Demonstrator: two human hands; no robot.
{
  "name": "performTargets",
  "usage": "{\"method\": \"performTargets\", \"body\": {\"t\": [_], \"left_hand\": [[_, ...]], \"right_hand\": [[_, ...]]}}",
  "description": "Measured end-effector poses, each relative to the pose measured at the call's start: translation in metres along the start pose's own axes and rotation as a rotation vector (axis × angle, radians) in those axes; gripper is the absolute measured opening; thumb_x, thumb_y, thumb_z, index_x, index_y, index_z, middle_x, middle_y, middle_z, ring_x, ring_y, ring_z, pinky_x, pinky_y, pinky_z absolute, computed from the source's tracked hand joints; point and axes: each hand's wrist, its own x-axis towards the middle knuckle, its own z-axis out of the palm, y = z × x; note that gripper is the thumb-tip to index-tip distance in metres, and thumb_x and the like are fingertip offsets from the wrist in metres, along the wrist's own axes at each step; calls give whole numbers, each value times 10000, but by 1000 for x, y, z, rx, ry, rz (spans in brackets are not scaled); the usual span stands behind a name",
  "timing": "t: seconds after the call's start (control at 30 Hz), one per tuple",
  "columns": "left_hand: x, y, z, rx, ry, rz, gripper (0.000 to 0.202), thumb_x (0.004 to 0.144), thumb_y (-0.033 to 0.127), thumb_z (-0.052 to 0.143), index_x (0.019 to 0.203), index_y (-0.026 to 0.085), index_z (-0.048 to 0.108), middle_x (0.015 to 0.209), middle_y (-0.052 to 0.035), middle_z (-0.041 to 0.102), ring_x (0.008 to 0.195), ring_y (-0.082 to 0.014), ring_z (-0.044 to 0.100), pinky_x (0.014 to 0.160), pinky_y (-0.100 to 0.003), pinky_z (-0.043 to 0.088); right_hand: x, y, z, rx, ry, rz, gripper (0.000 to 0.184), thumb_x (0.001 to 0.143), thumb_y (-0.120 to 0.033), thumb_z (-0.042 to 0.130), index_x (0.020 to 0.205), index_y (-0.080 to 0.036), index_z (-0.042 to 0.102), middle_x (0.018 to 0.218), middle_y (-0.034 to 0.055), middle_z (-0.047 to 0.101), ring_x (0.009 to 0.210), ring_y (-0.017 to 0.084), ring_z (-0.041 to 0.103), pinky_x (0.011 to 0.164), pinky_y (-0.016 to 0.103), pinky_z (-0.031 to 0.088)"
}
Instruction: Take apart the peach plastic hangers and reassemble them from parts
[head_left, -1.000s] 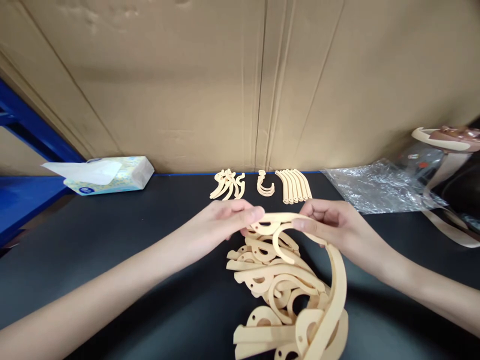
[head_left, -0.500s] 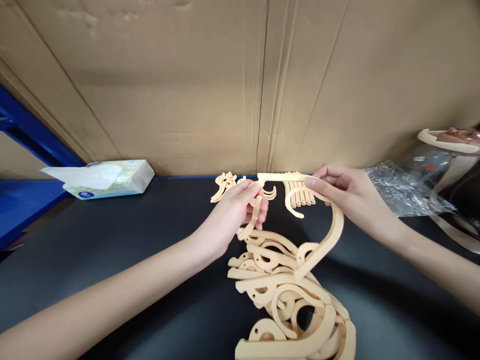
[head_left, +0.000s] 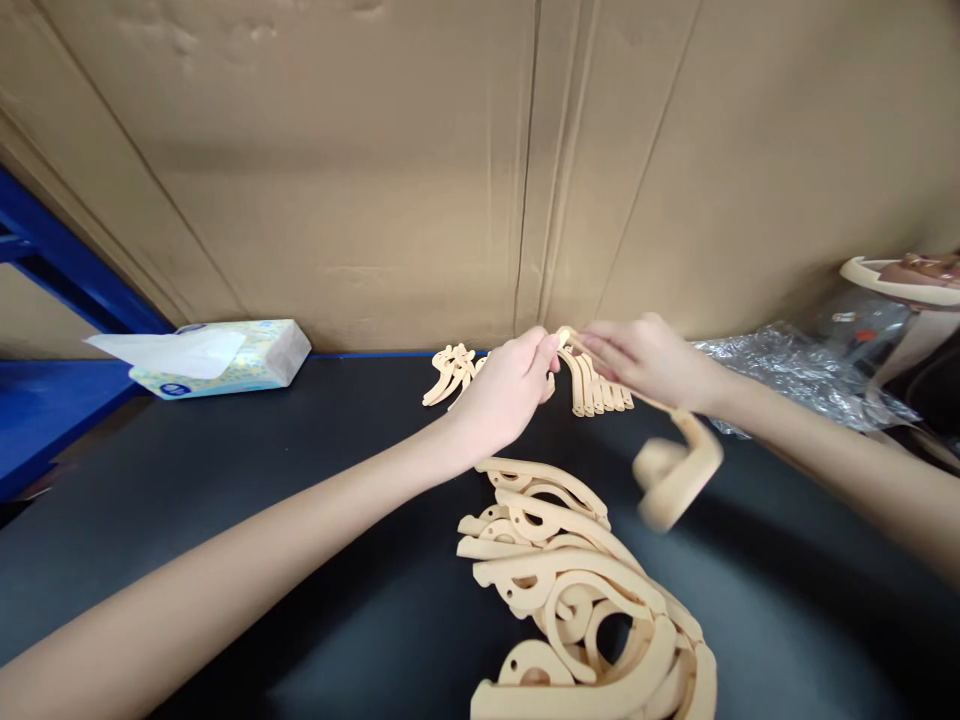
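Cardboard wall (head_left: 375,180) stands behind the far edge of the black surface (head_left: 225,480); blue frame (head_left: 67,270) along the left edge. Pile of beige hangers (head_left: 592,563), overlapping, runs from mid-surface out of view at the near edge, right of centre. Crumpled clear plastic (head_left: 787,370) near the far right corner; contents, if any, can't tell. Tissue pack (head_left: 232,365) at the far left corner, white tissue (head_left: 172,355) sticking out of it. Right hand (head_left: 649,360) gripping one hanger (head_left: 686,475), held above the surface near the far edge, low end blurred. Left hand (head_left: 510,385) closed, pinching its left end; palm hidden. Behind the hands, by the far edge: slim strips (head_left: 589,390) in a row, curved bits (head_left: 450,375) left of them.
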Motion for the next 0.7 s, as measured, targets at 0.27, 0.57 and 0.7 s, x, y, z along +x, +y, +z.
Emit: {"method": "performTargets", "body": {"t": [0.27, 0.57, 0.7], "left_hand": [[46, -14, -56, 372, 200, 38, 187, 930, 229, 539, 826, 136, 664, 797, -16, 621, 748, -138, 592, 660, -253, 498], [52, -32, -74, 588, 363, 23, 209, 800, 262, 719, 972, 154, 669, 1169, -96, 658, 1218, -282, 520, 1020, -448, 405], [34, -17, -52, 394, 142, 74, 541, 932, 581, 398, 1047, 153, 707, 1215, -136, 673, 1172, -287, 578, 938, -382, 478]], "right_hand": [[-1, 28, -3, 838, 15, 446, 171, 889, -362, 524, 870, -204, 588, 488, -53, 444, 347, 93, 363, 383, 273, 276], [-9, 23, 9, 1006, 336, 551, 50, 826, -269, 541, 842, -222, 548, 508, -28, 504, 446, 126, 418, 430, 286, 325], [-9, 16, 12, 1037, 458, 461, 138, 897, -384, 468, 856, -252, 454, 787, 33, 672, 671, 170, 630, 601, 320, 497]]}}
